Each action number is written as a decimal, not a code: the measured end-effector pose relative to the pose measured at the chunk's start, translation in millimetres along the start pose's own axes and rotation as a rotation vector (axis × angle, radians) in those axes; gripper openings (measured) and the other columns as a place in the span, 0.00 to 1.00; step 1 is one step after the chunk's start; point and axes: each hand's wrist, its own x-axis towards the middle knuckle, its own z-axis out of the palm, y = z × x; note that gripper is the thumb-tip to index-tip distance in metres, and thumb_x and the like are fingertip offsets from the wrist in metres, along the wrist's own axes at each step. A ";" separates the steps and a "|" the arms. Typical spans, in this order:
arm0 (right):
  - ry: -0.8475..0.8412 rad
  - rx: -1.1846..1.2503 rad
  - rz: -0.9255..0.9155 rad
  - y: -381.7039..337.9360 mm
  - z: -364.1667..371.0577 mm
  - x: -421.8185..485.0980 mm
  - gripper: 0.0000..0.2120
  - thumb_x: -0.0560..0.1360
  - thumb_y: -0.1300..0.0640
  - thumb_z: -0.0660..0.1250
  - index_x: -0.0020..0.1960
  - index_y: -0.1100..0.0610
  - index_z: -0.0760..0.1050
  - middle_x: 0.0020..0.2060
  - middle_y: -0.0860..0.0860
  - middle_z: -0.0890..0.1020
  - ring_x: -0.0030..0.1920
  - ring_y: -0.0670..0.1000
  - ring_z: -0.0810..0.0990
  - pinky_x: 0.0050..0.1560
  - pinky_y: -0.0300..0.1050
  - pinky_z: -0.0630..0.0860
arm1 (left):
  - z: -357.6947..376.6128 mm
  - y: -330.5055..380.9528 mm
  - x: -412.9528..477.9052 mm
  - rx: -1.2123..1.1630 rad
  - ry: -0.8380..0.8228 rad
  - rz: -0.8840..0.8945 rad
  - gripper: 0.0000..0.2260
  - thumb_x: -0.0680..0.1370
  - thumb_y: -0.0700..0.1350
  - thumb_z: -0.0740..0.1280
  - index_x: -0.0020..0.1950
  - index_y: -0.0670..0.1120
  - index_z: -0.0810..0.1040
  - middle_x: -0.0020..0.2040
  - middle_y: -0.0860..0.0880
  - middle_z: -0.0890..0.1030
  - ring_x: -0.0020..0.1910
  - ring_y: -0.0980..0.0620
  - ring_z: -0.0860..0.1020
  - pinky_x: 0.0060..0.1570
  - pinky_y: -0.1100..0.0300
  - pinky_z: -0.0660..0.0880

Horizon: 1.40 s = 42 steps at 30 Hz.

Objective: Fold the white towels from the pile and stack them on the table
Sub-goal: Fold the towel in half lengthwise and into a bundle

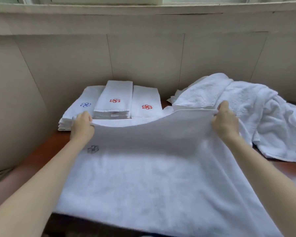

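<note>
A white towel [149, 171] lies spread across the front of the table, its far edge lifted. My left hand [82, 125] grips the far left corner and my right hand [225, 120] pinches the far right corner, holding that edge above the table. A faint blue flower mark shows through near the left corner. Behind, against the wall, sit folded towels: a low stack with a blue flower [79, 106], a taller stack with a red flower [114, 100], and another with a red flower [146, 103]. A crumpled pile of white towels [246, 106] lies at the right.
The brown wooden table [46, 147] shows at the left and far right edges. A beige panelled wall [143, 57] closes off the back, with a window ledge above it. The towel's near edge hangs over the table's front.
</note>
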 end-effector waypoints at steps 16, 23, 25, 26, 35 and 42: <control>0.167 -0.039 -0.247 18.6 -7.8 -137.6 0.10 0.62 0.62 0.53 0.35 0.67 0.69 0.33 0.66 0.73 0.34 0.65 0.74 0.34 0.56 0.72 | -9.7 -55.5 -108.1 -0.149 0.173 -0.425 0.10 0.69 0.27 0.59 0.41 0.41 0.71 0.47 0.39 0.74 0.39 0.43 0.69 0.35 0.55 0.62; -0.548 -0.564 -0.065 -8.0 -11.6 -155.8 0.12 0.76 0.59 0.58 0.59 0.54 0.69 0.57 0.52 0.71 0.58 0.57 0.74 0.46 0.46 0.71 | -15.2 -53.7 -106.9 -0.008 0.009 -0.595 0.15 0.79 0.38 0.54 0.64 0.39 0.71 0.61 0.35 0.76 0.65 0.37 0.69 0.71 0.47 0.54; -0.467 -0.599 -0.149 -25.5 -10.6 -156.1 0.13 0.76 0.59 0.59 0.60 0.53 0.69 0.58 0.52 0.71 0.59 0.57 0.73 0.51 0.45 0.71 | -16.1 -45.2 -114.0 0.140 -0.104 -0.594 0.18 0.81 0.46 0.53 0.68 0.41 0.70 0.68 0.38 0.71 0.72 0.36 0.59 0.72 0.43 0.48; -0.416 -0.602 -0.221 -33.2 -6.8 -156.4 0.14 0.75 0.59 0.60 0.60 0.53 0.69 0.58 0.52 0.71 0.59 0.57 0.72 0.52 0.45 0.70 | -15.2 -40.3 -119.3 0.223 -0.168 -0.571 0.20 0.81 0.49 0.53 0.71 0.43 0.68 0.73 0.41 0.67 0.75 0.36 0.53 0.73 0.41 0.46; -0.381 -0.382 -0.454 -30.5 36.0 -179.3 0.10 0.75 0.64 0.53 0.48 0.50 0.59 0.48 0.50 0.69 0.50 0.54 0.70 0.43 0.45 0.62 | -10.9 -41.6 -150.2 0.307 -0.237 -0.331 0.21 0.80 0.58 0.52 0.71 0.55 0.65 0.74 0.49 0.63 0.73 0.45 0.57 0.71 0.47 0.55; -0.412 -0.341 -0.376 -18.0 11.1 -160.1 0.12 0.74 0.63 0.57 0.54 0.52 0.73 0.52 0.50 0.75 0.52 0.54 0.73 0.47 0.46 0.66 | -16.6 -23.2 -155.0 0.378 -0.086 -0.220 0.10 0.77 0.42 0.60 0.57 0.48 0.74 0.64 0.46 0.72 0.64 0.46 0.67 0.59 0.52 0.64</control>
